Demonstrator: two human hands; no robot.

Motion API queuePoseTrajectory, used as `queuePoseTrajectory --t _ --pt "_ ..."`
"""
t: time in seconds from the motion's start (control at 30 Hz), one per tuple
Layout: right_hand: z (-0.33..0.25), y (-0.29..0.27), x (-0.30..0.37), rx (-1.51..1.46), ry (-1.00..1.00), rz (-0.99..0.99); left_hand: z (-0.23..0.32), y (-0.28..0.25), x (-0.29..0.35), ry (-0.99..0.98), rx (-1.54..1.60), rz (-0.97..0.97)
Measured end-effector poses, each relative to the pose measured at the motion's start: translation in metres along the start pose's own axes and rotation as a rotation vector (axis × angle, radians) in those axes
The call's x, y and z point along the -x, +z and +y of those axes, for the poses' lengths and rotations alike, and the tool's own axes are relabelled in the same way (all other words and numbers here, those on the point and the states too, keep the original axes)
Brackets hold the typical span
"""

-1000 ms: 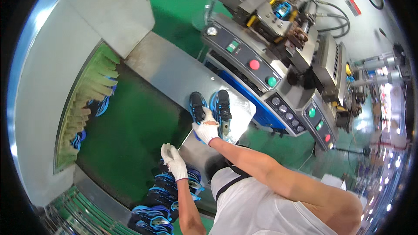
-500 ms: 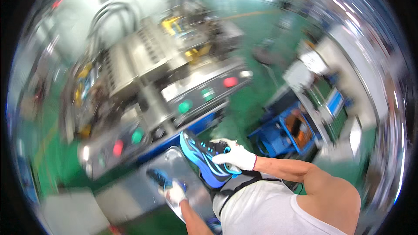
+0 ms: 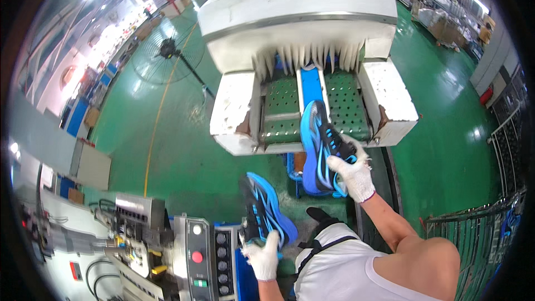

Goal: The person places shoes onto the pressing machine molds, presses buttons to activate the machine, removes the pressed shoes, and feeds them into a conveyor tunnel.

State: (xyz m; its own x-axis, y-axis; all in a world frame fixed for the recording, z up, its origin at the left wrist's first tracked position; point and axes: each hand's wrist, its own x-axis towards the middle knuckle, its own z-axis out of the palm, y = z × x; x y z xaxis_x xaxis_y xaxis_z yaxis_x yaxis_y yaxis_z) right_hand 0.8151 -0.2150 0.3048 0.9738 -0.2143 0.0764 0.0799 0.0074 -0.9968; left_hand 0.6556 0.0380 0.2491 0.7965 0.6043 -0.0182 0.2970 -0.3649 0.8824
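Note:
My right hand (image 3: 356, 175), in a white knit glove, grips a black and blue sneaker (image 3: 315, 156) by its heel and collar. This shoe points away from me, its toe over the near end of a green perforated conveyor belt (image 3: 282, 103); whether it touches the belt I cannot tell. Lower and to the left, my gloved left hand (image 3: 263, 257) is closed round the heel end of a matching sneaker (image 3: 268, 212). That one hangs over the floor beside a machine's control panel (image 3: 195, 251), toe pointing away. Fingers of both hands are partly hidden behind the shoes.
A white tunnel machine (image 3: 301, 28) with a fringe curtain (image 3: 309, 56) spans the conveyor, where a blue strip (image 3: 312, 85) runs down the middle. A pedestal fan (image 3: 168, 49) stands at the far left. Wire racks (image 3: 468, 245) are at the right.
My view has swung from the machine with coloured buttons to the conveyor. Both shoes have come round with my hands; the left one is now away from the metal tray.

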Motion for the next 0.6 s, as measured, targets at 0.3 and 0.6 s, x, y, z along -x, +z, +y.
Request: queuePoseTrajectory --t 0.3,0.6 --pt "0.036 -0.063 -0.228 0.816 -0.076 0.214 0.186 0.251 -0.258 0.541 -0.276 -0.206" --pt "0.039 -0.019 -0.216 0.706 -0.377 0.269 0.133 0.224 -0.228 0.565 -0.176 -0.252"
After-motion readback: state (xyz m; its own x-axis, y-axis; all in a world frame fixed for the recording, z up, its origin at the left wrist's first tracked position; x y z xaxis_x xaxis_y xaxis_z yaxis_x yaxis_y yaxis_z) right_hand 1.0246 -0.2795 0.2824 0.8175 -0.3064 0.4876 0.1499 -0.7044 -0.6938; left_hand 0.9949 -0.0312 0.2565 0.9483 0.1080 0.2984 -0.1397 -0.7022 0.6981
